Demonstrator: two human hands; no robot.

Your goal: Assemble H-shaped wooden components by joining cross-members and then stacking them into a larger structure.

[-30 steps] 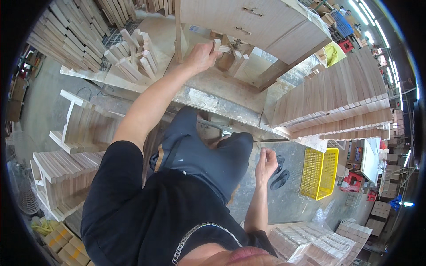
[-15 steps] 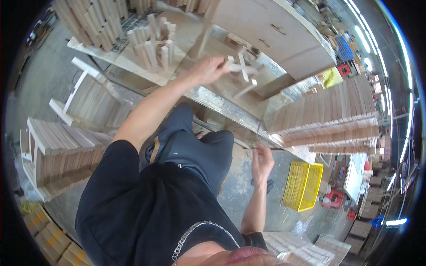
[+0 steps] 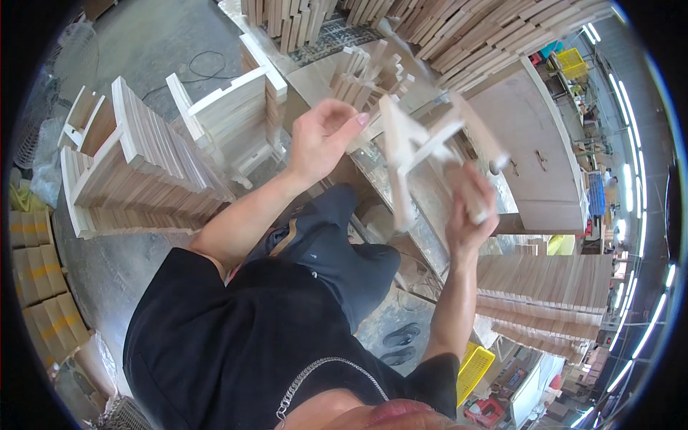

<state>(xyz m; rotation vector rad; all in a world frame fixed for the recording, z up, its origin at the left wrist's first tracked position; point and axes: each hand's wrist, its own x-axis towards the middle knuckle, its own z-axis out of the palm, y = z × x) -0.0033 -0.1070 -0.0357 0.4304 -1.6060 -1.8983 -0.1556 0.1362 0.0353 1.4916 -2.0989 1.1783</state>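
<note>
A pale wooden frame (image 3: 430,147) of several joined bars is up in front of me above the workbench (image 3: 423,222), its ends smeared by motion. My right hand (image 3: 473,208) is closed round one of its bars at the lower right. On the other side, my left hand (image 3: 321,143) is raised beside the frame, apart from it. Its thumb points at the frame and its fingers are loosely curled, with no object visible between them. Behind the frame, short wooden sticks (image 3: 365,75) stand bunched on the bench.
Stacked wooden frames (image 3: 143,179) and a second stack (image 3: 240,107) stand on the floor at left. Wooden slats (image 3: 545,283) are piled at right, by a yellow crate (image 3: 473,369). A plywood panel (image 3: 530,136) rises behind the bench. Black slippers (image 3: 401,344) lie on the floor.
The frame has come up off the bench and nearer to me. My right hand has risen from beside the bench and grips it; my left hand has let go. The view has swung left.
</note>
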